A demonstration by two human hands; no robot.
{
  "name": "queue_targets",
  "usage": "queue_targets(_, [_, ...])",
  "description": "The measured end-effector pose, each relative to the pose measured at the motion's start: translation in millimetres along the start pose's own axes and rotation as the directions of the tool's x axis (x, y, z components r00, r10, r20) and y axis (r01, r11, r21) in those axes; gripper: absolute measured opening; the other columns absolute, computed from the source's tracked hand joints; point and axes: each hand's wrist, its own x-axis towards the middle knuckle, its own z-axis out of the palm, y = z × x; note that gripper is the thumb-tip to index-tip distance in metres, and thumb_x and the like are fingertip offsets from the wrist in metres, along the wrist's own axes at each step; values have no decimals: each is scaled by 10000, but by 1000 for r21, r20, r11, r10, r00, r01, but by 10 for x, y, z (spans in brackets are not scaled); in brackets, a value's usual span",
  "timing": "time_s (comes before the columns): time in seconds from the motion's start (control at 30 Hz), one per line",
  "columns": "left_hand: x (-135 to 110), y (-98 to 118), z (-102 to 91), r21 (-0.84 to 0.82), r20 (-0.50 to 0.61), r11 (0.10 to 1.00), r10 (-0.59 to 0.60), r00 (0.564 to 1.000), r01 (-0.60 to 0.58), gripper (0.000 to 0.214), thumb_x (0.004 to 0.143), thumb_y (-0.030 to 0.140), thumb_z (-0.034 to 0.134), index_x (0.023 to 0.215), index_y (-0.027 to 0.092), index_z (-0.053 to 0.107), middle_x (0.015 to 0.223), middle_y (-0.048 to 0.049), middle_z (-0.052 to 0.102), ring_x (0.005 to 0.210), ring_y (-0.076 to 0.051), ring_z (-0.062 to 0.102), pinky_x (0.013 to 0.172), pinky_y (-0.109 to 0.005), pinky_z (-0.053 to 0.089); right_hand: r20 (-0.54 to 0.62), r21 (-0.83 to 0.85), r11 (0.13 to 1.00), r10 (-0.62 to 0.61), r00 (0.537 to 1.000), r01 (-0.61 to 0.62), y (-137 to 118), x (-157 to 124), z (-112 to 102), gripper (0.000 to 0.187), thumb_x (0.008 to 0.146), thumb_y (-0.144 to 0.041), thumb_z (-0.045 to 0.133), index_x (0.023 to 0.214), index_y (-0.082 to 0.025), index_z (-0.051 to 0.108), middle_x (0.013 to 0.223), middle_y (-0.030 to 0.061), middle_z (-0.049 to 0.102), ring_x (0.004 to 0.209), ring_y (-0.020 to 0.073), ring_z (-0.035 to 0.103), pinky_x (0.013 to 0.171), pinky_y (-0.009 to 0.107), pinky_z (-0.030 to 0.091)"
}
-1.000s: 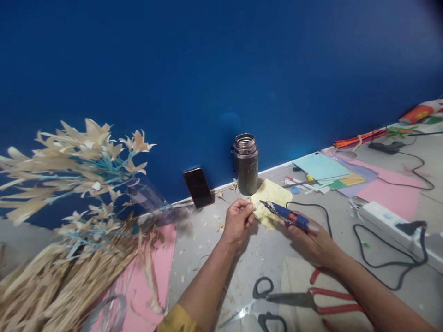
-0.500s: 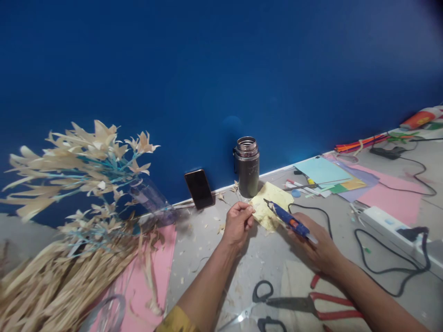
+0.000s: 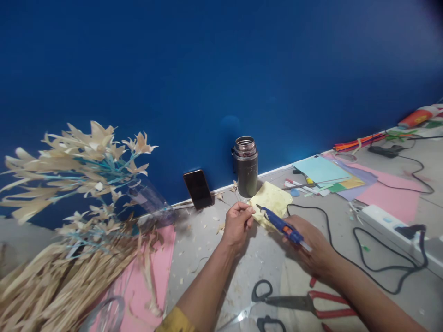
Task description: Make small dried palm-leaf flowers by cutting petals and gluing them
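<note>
My left hand (image 3: 237, 223) is closed in a pinch on a small pale piece that is too small to name, held just above the grey table. My right hand (image 3: 311, 249) grips a blue glue gun (image 3: 281, 225) with an orange trigger; its nozzle points left, close to the left fingertips. A crumpled yellow paper (image 3: 272, 199) lies under the gun's tip. Its black cord (image 3: 328, 230) loops off to the right.
A dark metal flask (image 3: 245, 167) and a phone (image 3: 198, 188) stand against the blue wall. Dried straw flowers (image 3: 79, 184) and pink paper (image 3: 145, 281) fill the left. Scissors (image 3: 263, 295) and red-handled shears (image 3: 321, 304) lie near me. Coloured sheets (image 3: 332, 173) and a power strip (image 3: 391, 221) sit right.
My right hand has brought the glue gun left, so its nozzle is nearer my left fingertips. My left hand has stayed put.
</note>
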Motion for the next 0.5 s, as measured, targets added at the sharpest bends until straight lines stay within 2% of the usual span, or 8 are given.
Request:
queue_targets(0.07, [-4, 1, 0, 10, 5, 1000, -4, 1000, 4, 347, 662, 347, 842, 746, 173, 554, 464, 82, 476, 384, -32, 331, 415, -172, 185, 51, -67, 995, 72, 996, -68, 14, 14, 8, 301, 980, -410, 444, 1060, -200, 643, 923, 119, 687, 838, 267, 636, 756, 389, 503])
queue_targets(0.13, [-4, -1, -3, 20, 5, 1000, -8, 1000, 8, 351, 662, 359, 842, 746, 175, 555, 451, 84, 462, 385, -36, 330, 417, -171, 182, 32, -121, 985, 129, 991, -124, 36, 22, 7, 313, 981, -418, 439, 1049, -190, 642, 919, 125, 685, 838, 273, 634, 751, 392, 497])
queue_targets(0.27, [4, -13, -7, 14, -14, 1000, 13, 1000, -13, 366, 644, 360, 853, 748, 175, 556, 466, 86, 464, 389, -35, 337, 422, -175, 207, -26, -89, 994, 62, 998, -64, 29, 15, -7, 312, 983, -392, 416, 1073, -181, 628, 936, 134, 680, 854, 267, 631, 755, 367, 487])
queue_targets(0.37, [5, -4, -2, 19, -13, 1000, 16, 1000, -16, 361, 645, 352, 855, 747, 173, 558, 476, 87, 466, 389, -31, 333, 423, -177, 208, 84, -105, 994, 24, 996, -15, 4, 21, 0, 244, 949, -319, 454, 1037, -197, 646, 913, 115, 689, 826, 258, 625, 748, 354, 468])
queue_targets(0.5, [-1, 53, 1, -9, 8, 1000, 12, 1000, -12, 352, 636, 324, 860, 750, 171, 563, 538, 63, 532, 398, -24, 355, 424, -171, 205, 166, -241, 966, 133, 977, -91, 36, 53, 2, 219, 910, -206, 468, 1016, -176, 657, 913, 117, 689, 851, 264, 617, 779, 361, 447])
